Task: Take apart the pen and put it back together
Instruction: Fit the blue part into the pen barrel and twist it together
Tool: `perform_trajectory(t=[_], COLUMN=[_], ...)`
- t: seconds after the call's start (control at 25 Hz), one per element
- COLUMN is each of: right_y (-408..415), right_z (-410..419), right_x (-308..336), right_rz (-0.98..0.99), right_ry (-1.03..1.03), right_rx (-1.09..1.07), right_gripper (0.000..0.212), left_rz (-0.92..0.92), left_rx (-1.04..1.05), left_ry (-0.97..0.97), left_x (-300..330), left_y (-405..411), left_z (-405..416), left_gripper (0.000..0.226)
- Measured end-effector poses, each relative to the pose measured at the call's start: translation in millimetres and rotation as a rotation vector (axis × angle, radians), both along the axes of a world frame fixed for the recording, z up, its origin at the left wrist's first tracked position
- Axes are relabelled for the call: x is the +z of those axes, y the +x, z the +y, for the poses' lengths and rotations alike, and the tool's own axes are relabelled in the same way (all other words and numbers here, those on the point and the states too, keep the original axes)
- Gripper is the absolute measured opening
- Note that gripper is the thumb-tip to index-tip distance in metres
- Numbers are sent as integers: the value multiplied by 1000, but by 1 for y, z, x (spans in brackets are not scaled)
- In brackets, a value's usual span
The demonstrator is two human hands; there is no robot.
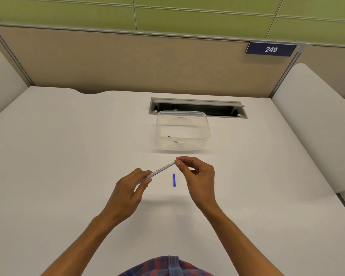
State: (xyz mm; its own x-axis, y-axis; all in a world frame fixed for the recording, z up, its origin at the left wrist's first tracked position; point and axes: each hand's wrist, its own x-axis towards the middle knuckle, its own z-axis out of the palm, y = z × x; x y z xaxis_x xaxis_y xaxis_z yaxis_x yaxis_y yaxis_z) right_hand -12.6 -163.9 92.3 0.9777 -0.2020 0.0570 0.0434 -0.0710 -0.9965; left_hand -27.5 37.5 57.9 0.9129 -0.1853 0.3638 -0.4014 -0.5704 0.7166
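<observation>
A white pen barrel (161,169) with dark printed lettering is held tilted above the white desk. My left hand (131,189) grips its lower left end. My right hand (197,174) pinches the upper right tip between thumb and forefinger. A short blue pen part (174,180) lies flat on the desk just below the barrel, between my two hands, touched by neither hand.
A clear plastic container (182,130) stands on the desk beyond my hands, with a small pen piece (176,140) inside. Behind it is an open cable slot (197,107). A beige partition with a "249" sign (270,49) closes the back; padded white dividers stand left and right.
</observation>
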Motion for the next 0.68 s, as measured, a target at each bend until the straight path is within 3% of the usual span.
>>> perform_trajectory(t=[0.44,0.68], right_y=[-1,11], right_z=[5,2], right_x=[2,-22], right_rz=[-11,93], right_ry=[-38,-77], right_rx=[28,1], right_gripper=[11,10], left_rz=[36,116], left_rx=[18,62], left_ry=[8,-33], left_x=[-2,-8], left_y=[1,0], left_z=[1,5], left_gripper=[17,20])
